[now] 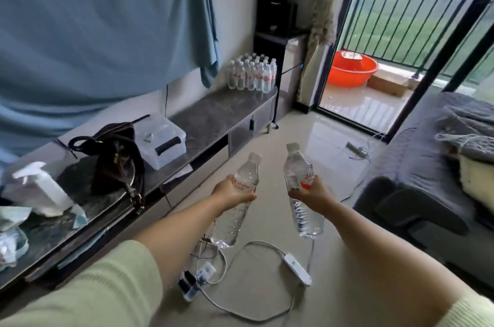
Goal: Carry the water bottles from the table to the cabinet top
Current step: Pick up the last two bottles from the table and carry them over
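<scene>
My left hand (231, 196) grips a clear water bottle (235, 209) around its red-and-white label, the white cap tilted up and to the right. My right hand (314, 197) grips a second water bottle (300, 187) the same way, cap leaning up and left. Both bottles hang over the floor in the middle of the view. The long low cabinet (213, 110) with a dark marbled top runs along the left wall. At its far end stands a cluster of several more water bottles (252, 74).
On the cabinet sit a dark handbag (115, 158), a clear plastic box (160, 139) and a white tissue box (40, 190). White cables and a power adapter (296, 269) lie on the floor below my hands. A grey sofa (433, 166) stands right, an orange basin (351, 69) on the balcony.
</scene>
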Available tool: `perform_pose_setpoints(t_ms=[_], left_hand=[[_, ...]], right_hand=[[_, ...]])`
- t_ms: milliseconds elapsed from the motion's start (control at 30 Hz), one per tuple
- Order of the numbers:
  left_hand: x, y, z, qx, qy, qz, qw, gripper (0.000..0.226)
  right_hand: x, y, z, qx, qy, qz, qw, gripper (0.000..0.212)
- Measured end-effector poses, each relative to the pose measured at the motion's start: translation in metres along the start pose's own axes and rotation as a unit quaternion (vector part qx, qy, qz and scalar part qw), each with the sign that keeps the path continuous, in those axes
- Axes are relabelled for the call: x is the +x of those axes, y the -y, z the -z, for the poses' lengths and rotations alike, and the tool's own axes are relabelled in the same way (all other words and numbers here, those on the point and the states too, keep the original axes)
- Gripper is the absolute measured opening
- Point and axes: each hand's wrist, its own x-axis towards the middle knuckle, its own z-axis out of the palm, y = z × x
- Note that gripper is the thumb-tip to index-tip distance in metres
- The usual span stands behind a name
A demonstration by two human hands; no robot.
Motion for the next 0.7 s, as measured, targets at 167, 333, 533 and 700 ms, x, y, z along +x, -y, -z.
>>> perform_pose_setpoints(t_ms=[167,333,533,700], left_hand=[[0.06,-0.029,-0.012,0.015,0.014,-0.016,1.0,0.054],[0.157,-0.063,-0.005,0.033,0.021,-0.038,0.998,0.044],[0.267,-0.123,0.018,0.02,0.005,-0.058,0.998,0.046],[0.344,-0.161,0.02,0.023,0.003,-0.053,0.998,0.038]], right_hand=[[0.049,-0.016,0.01,0.002,0.001,-0.006,1.0,0.028],[0.139,-0.005,0.03,0.007,-0.019,-0.018,1.0,0.031],[0.24,0.028,0.064,0.033,-0.049,-0.011,0.998,0.032],[0.31,0.034,0.089,0.044,-0.058,-0.03,0.997,0.029]])
